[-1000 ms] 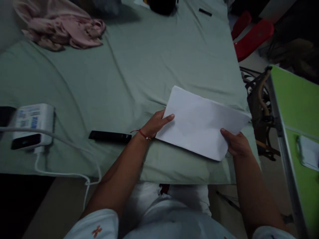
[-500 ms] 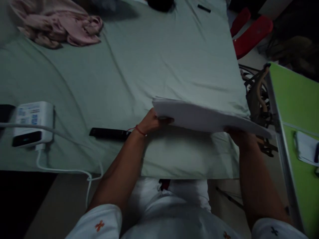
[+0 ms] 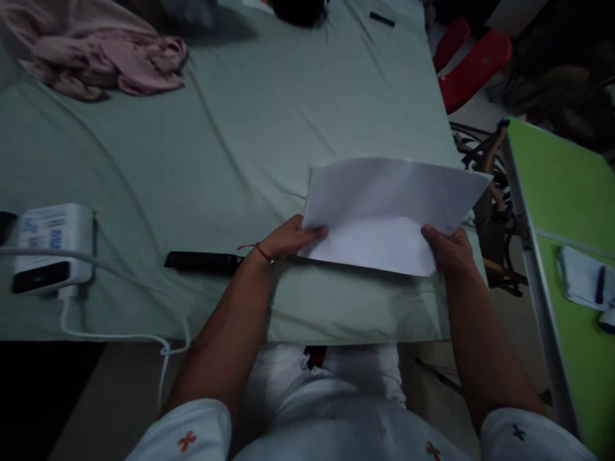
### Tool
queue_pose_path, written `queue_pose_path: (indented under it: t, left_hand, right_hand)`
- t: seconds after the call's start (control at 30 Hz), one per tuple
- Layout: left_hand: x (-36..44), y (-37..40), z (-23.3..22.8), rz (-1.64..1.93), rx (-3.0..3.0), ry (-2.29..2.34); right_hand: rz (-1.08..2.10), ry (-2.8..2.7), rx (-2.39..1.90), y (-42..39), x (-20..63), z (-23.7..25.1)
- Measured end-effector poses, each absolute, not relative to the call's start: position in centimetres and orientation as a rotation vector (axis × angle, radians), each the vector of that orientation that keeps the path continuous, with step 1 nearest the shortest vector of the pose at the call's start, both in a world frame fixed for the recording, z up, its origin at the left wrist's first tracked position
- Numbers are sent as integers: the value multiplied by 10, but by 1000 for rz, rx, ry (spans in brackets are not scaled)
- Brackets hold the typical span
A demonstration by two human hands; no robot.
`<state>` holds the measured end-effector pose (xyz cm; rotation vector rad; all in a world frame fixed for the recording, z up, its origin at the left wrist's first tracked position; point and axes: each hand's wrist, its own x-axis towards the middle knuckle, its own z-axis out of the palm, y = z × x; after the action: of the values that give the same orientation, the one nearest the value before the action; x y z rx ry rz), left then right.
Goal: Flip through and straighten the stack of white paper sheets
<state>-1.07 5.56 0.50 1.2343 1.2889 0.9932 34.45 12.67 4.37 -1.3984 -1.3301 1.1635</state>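
Note:
A stack of white paper sheets (image 3: 384,205) is held above the near edge of a bed covered with a pale green sheet (image 3: 269,128). My left hand (image 3: 288,237) grips the stack's left near corner, with a red string around the wrist. My right hand (image 3: 446,250) grips the right near corner. The sheets tilt up toward me with their far edge raised. A black remote (image 3: 199,261) lies on the bed just left of my left wrist.
A white device with a cable (image 3: 48,246) sits at the bed's left edge. Pink cloth (image 3: 100,54) lies bunched at the far left. A green table (image 3: 567,243) with a notepad (image 3: 583,278) stands on the right. Red chairs (image 3: 471,57) are beyond it.
The paper stack lay flat in both hands, was lifted nearly edge-on, and now faces me tilted, a little farther forward. Both hands kept their grip.

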Motion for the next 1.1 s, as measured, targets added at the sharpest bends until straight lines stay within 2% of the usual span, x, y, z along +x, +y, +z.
queue_pose_path:
  t: [0.23,0.43,0.67,0.8,0.9,1.1]
  left_hand:
    - [6,50,18,893,954,962]
    - [28,37,44,926,916,1200]
    - [26,1,47,1005,823,1367]
    - [21,-24,36,813,928,1442]
    - [20,-42,35,871,828,1495]
    - [15,-68,35,982,592,1445]
  right_hand:
    - [1136,-1249,-1338,126,347,62]
    - [1212,-1137,-1384,109,353,67]
    - [1581,-1082,-1495,69,354,55]
    - [1446,-1383,-1619,51,350,54]
    - [1350,-1556,-1693,39,344,56]
    - [1562,-1192,-1730,15,325,54]
